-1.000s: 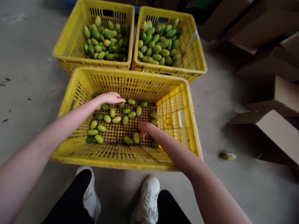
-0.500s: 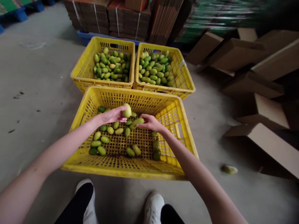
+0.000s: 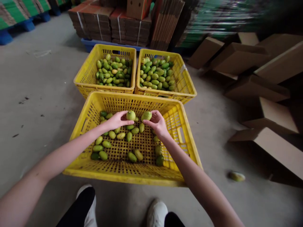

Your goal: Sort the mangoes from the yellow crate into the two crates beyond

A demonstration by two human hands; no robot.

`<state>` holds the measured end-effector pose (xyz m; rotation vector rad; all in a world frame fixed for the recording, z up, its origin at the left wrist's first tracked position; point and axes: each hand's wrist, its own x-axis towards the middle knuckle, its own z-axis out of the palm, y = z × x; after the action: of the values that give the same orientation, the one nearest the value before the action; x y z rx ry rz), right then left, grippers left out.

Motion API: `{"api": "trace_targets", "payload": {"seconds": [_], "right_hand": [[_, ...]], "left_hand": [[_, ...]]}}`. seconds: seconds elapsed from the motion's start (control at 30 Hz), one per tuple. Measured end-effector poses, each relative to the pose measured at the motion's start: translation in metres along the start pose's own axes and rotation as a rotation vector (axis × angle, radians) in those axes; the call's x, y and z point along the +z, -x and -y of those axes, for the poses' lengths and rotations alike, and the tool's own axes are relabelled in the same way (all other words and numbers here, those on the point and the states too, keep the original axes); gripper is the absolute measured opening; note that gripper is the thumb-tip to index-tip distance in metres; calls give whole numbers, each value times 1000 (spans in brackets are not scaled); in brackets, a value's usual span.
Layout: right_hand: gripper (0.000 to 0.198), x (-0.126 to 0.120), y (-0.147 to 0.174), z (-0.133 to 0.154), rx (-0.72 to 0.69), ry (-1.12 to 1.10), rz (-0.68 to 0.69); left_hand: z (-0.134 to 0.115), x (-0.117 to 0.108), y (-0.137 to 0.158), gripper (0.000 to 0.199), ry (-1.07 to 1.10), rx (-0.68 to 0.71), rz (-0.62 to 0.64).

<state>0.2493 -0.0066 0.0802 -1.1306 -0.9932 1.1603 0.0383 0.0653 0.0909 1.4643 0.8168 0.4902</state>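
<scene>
Above the near yellow crate [image 3: 190,148], my left hand [image 3: 118,120] grips a pale green mango [image 3: 131,115], end-on to me, between thumb and fingers. Just to its right, my right hand [image 3: 158,123] pinches another green mango [image 3: 146,116] with thumb and fingertips. The two fruits are close together but apart. Below them, loose mangoes [image 3: 121,135] lie scattered on the crate's perforated floor, mostly on its left side. A pair [image 3: 135,155] rests near the front wall, and several line the right side, partly behind my right hand and forearm.
Behind stand a left yellow crate [image 3: 80,74] and a right yellow crate [image 3: 187,78], both holding many mangoes. Bundled flat cardboard [image 3: 94,25] sits on a blue pallet [image 3: 88,45]. Open cardboard boxes [image 3: 276,151] line the right. One mango [image 3: 236,176] lies on the floor.
My right hand has lifted its mango and tilted it up beside the other one. My left hand has turned its mango slightly and moved a little right. The view has shifted slightly.
</scene>
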Motion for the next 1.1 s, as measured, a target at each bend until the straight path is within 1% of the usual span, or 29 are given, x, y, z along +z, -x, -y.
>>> {"api": "trace_targets", "payload": {"seconds": [0.17,0.3,0.43,0.53,0.63,0.77,0.9,1.0,1.1], "right_hand": [[52,8,4,4,-41,127,22],[51,13,6,7,-60,127,56],[49,15,7,4,-81,125,69],[45,16,8,2,-114,126,83],[46,16,8,2,-99,111,79],[49,15,7,3,9,61,59],[50,14,5,-1,134,-32,58],[53,14,4,-4,195,-100,49],[53,16,3,-4,221,-137,39]], "left_hand": [[-3,-2,3,61,-162,153,-82],[-5,-3,3,57,-158,199,-115],[-6,-3,4,55,-202,211,-114],[-7,-1,4,55,-193,178,-75],[-6,0,3,58,-104,115,-37],[-4,-2,0,67,58,16,-41],[-5,-4,-3,63,193,-96,7],[-7,-4,-1,62,266,-123,38],[-8,-3,2,59,346,-145,44]]}}
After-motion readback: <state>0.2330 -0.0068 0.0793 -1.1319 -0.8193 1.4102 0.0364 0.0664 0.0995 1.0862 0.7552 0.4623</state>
